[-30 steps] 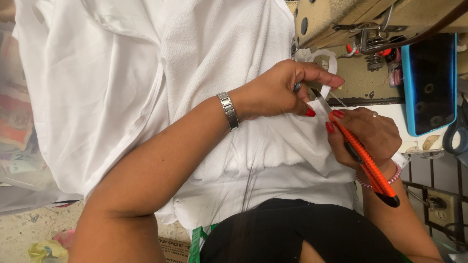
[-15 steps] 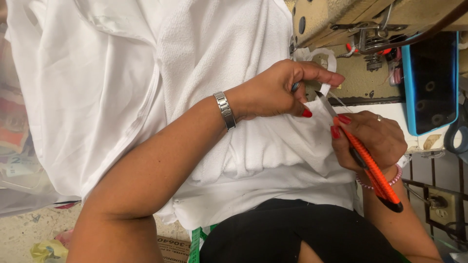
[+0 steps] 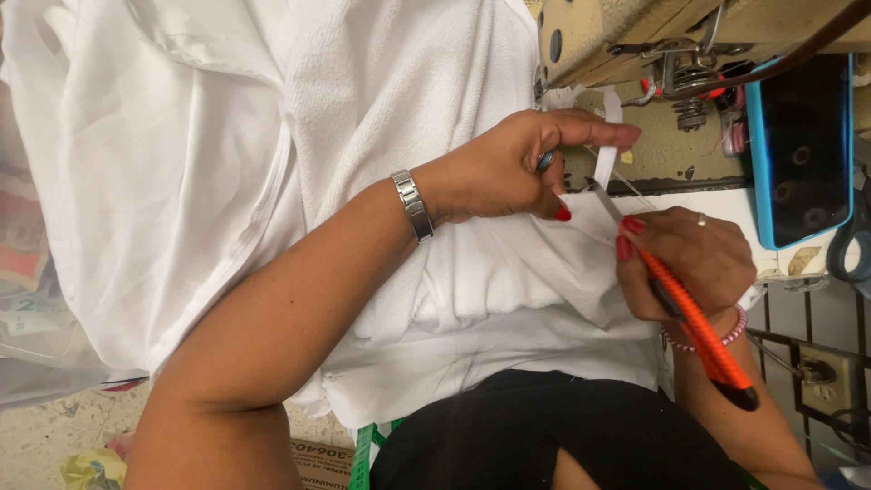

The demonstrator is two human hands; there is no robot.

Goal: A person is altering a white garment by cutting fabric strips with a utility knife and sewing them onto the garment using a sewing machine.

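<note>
The left hand (image 3: pixel 508 168) is closed in a pinch on a narrow white fabric strip (image 3: pixel 606 145) that loops up from the pile of white cloth (image 3: pixel 272 181), thumb and forefinger pressed together on it so that the strip stands taut near the sewing machine (image 3: pixel 671 63). The right hand (image 3: pixel 694 263) is wrapped shut around an orange-handled cutting tool with a thin metal blade (image 3: pixel 689 318), its tip laid against the strip just below the left fingers (whether it is a knife or one blade of a pair of snips, the view does not settle). The two hands work close together, almost touching, at the edge of the pale machine table (image 3: pixel 635 195).

The strip looks light, limp and thin, so it would seem to need tension to meet the blade cleanly; holding it close to the cutting point, as the left hand does, looks like the sensible grip. The cloth beneath, part smooth sheeting and part towelling, is soft and bulky and drapes over the lap, likely to slide if not weighted.

A silver metal watch band (image 3: pixel 413 207) circles the left wrist, a pink beaded bracelet (image 3: pixel 730 336) the right. A blue-cased phone (image 3: pixel 798 150) lies to the right.
</note>
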